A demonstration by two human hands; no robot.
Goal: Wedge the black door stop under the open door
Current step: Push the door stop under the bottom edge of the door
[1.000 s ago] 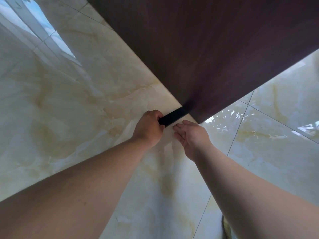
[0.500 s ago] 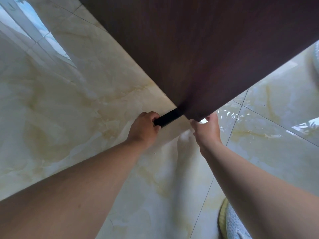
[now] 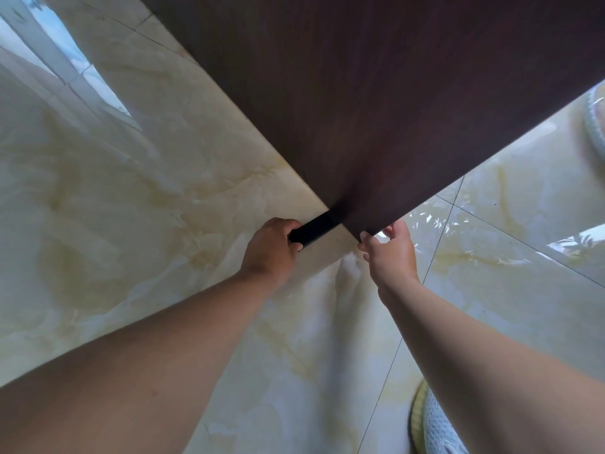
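A dark brown wooden door [image 3: 376, 103] fills the top of the view, its bottom corner low over the marble floor. The black door stop [image 3: 314, 228] lies on the floor with its far end under the door's bottom edge. My left hand [image 3: 270, 249] is closed around the near end of the stop. My right hand [image 3: 389, 253] grips the door's bottom corner, thumb on the near face and fingers behind the edge.
The floor [image 3: 131, 208] is glossy cream marble tile with grout lines to the right. A pale shoe [image 3: 432, 424] shows at the bottom right, and another pale shoe [image 3: 597, 116] at the far right edge beyond the door.
My right hand moved from the floor beside the stop up to the door's bottom corner and took hold of it. My left hand stayed on the stop.
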